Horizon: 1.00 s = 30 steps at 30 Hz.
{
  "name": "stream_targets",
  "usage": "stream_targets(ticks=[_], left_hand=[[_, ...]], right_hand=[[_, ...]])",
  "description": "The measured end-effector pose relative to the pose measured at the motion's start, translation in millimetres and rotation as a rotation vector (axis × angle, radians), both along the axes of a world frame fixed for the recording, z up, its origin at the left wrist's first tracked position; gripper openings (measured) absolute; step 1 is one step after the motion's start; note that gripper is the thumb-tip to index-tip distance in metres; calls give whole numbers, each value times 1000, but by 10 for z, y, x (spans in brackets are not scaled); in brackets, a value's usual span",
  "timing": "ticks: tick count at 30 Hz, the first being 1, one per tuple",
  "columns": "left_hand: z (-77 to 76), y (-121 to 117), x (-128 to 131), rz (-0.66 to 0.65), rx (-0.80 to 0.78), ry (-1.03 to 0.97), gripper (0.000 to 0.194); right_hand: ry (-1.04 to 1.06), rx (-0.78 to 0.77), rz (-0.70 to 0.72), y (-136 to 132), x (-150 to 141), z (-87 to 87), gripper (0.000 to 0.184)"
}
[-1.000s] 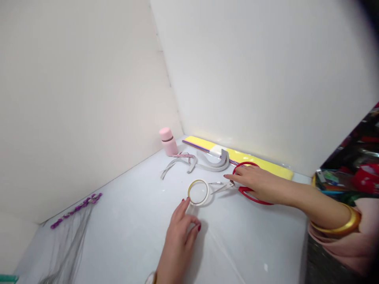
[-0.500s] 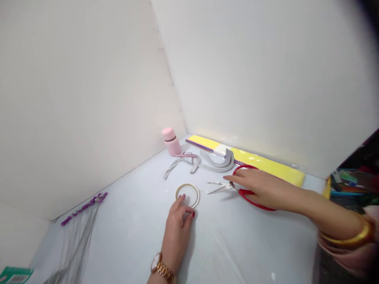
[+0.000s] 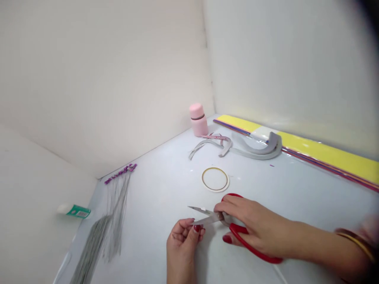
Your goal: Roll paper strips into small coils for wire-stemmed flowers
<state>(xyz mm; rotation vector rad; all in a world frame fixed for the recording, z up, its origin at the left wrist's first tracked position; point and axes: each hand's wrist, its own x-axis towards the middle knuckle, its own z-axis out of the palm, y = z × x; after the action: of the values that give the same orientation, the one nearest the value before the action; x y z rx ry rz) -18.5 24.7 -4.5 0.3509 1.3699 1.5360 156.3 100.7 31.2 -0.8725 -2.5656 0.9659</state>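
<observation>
My right hand (image 3: pixel 254 223) grips a pair of red-handled scissors (image 3: pixel 206 218), its fingers in and around the loops. The blades are spread and point left, with a small white scrap on the upper one. My left hand (image 3: pixel 185 240) is closed in a pinch, thumb against fingers, at the tip of the lower blade. Whatever lies between those fingertips is too small or hidden to make out. Beyond both hands, a thin roll of tape (image 3: pixel 215 191) lies flat on the white table (image 3: pixel 154 236), touched by neither hand.
A pink bottle (image 3: pixel 199 125) stands in the corner, near curved grey strips (image 3: pixel 260 154). Yellow sheets in clear wrapping (image 3: pixel 314 152) run along the right wall. On the left lie purple-tipped stems (image 3: pixel 121 172), a bundle of grey wires (image 3: pixel 93 240) and a green-and-white tube (image 3: pixel 77 211).
My left hand has left the tape roll and come nearer to me, now pinched. The scissors in my right hand have moved in to meet it. The view has shifted left.
</observation>
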Motion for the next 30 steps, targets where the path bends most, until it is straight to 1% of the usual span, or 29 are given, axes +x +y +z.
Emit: stream_targets(ticks=[2, 6, 13, 19, 24, 30], left_hand=[[-1, 16, 0, -17, 3, -7, 25], [12, 32, 3, -55, 15, 40, 20], [9, 23, 7, -81, 17, 33, 19], [39, 29, 5, -123, 13, 101, 16], [46, 34, -5, -143, 17, 101, 15], [43, 20, 6, -144, 15, 92, 14]], right_hand=[[-48, 9, 1, -6, -5, 17, 28], [-102, 22, 26, 7, -24, 38, 26], [-75, 27, 39, 19, -23, 14, 26], [-96, -5, 64, 20, -20, 43, 21], [-111, -30, 84, 35, -20, 55, 22], [-118, -14, 114, 45, 6, 87, 16]])
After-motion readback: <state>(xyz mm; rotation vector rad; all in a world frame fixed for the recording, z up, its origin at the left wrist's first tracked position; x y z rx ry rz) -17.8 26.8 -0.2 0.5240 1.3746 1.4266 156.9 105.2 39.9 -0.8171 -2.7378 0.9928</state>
